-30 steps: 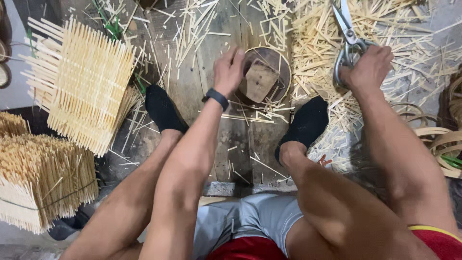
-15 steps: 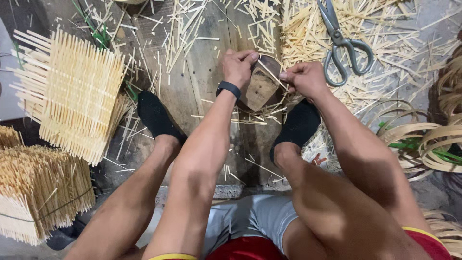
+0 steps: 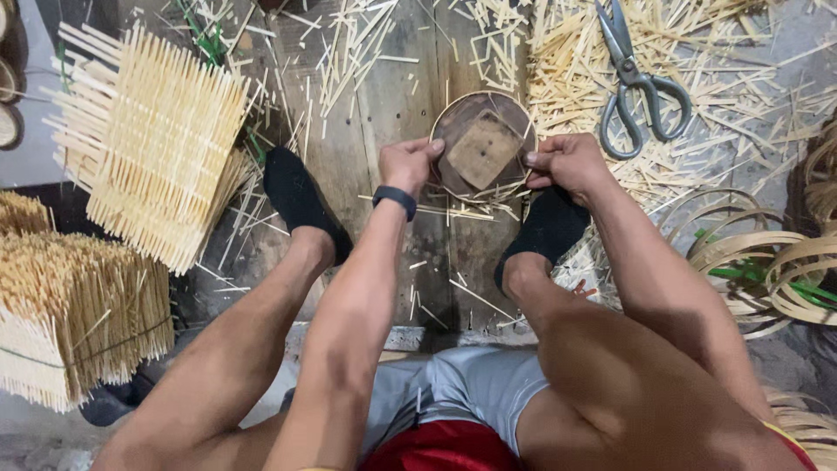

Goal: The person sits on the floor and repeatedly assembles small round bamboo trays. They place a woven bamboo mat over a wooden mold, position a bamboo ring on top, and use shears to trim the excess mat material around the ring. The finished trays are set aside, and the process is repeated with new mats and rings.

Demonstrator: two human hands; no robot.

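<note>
left hand point(image 3: 408, 166) and right hand point(image 3: 567, 163) clamped on opposite rims of round form point(image 3: 482, 146), down on plank point(image 3: 392, 96) between black socks point(image 3: 301, 202). scissors point(image 3: 636, 83) lying apart on splints point(image 3: 567, 70) to the right.

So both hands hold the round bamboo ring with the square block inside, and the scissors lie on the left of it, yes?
Not quite. In the head view the left hand and right hand do hold the round ring with the square block, but the scissors lie to its right, on the bamboo strips.
</note>
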